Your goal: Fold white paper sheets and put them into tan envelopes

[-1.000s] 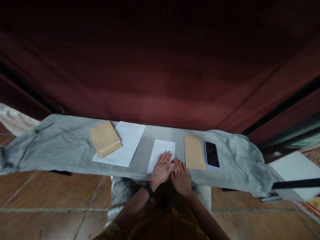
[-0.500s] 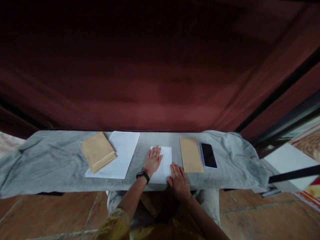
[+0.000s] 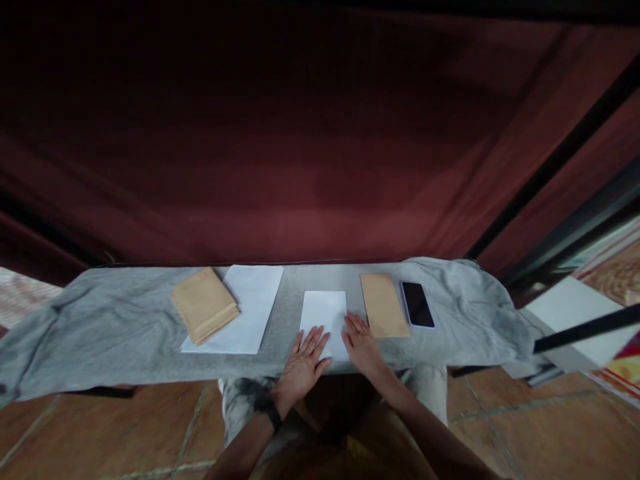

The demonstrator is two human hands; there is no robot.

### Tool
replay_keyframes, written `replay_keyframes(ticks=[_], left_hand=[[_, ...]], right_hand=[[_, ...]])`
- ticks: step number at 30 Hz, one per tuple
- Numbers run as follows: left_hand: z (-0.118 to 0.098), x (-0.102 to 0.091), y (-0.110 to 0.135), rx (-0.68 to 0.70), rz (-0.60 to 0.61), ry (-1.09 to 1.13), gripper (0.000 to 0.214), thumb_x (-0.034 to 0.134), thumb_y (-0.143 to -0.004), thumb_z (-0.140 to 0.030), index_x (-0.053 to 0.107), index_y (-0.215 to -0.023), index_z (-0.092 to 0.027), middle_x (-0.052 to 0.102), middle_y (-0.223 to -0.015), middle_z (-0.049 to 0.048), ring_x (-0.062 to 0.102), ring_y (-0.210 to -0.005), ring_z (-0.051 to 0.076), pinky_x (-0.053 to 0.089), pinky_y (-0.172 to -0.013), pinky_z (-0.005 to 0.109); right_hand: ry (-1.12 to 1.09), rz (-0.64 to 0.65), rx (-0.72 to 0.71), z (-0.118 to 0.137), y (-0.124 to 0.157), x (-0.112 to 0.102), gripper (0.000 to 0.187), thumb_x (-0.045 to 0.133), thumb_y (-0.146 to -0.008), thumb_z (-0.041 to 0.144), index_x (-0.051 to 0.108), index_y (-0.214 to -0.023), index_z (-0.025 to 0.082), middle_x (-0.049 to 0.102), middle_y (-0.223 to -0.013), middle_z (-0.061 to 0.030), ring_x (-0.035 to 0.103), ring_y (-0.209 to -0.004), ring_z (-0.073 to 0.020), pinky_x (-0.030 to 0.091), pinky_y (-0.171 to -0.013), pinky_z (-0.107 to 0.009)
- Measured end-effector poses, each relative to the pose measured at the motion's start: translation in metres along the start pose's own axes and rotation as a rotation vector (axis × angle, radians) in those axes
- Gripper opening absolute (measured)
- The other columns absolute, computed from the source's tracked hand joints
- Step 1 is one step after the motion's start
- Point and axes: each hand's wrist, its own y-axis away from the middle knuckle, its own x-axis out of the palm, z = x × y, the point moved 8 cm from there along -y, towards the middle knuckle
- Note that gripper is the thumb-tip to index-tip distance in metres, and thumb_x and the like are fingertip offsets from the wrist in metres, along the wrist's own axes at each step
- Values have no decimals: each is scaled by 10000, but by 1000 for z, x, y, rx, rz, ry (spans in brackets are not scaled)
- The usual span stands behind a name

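Note:
A folded sheet of white paper (image 3: 324,310) lies flat on the grey cloth in front of me. My left hand (image 3: 304,363), a dark watch band at its wrist, rests with fingers stretched out on the paper's lower left part. Along the paper's right edge lies my right hand (image 3: 361,343), its fingers extended and flat. Just right of that hand is a single brown envelope (image 3: 384,305). Neither hand grips anything.
A stack of brown envelopes (image 3: 205,303) sits on top of larger white sheets (image 3: 257,307) at the left. A phone (image 3: 417,305) lies right of the single envelope. Grey cloth (image 3: 115,320) covers the narrow table, with a dark red panel (image 3: 320,167) behind it.
My left hand has slid down the paper toward the near edge, uncovering its upper part. My right hand has shifted slightly up and right along the paper's edge. The view has tilted a little.

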Motion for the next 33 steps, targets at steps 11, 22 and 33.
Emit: replay_keyframes(ticks=[11, 22, 33], left_hand=[[-2, 0, 3, -17, 10, -3, 615, 452, -1006, -513, 372, -1549, -236, 434, -1586, 115, 391, -1476, 253, 286, -1222, 528], [3, 1, 4, -99, 25, 32, 547, 370, -1048, -468, 383, -1545, -240, 417, -1600, 83, 375, -1486, 218, 316, -1218, 488], [-7, 33, -84, -68, 120, 107, 510, 307, -1064, -430, 405, -1540, -277, 384, -1621, 39, 308, -1517, 244, 267, -1239, 515]], right_hand=[[76, 122, -135, 29, -51, 36, 462, 364, -1065, 334, 503, -1482, 193, 438, -1581, -83, 430, -1450, -218, 327, -1196, -437], [101, 21, -13, -6, -16, 9, 514, 342, -1054, 299, 444, -1517, 100, 471, -1552, -142, 434, -1442, -243, 319, -1194, -441], [-23, -39, -263, 18, 54, -4, 450, 546, -998, 374, 595, -1385, 150, 628, -1414, -108, 538, -1350, -237, 339, -1210, -442]])
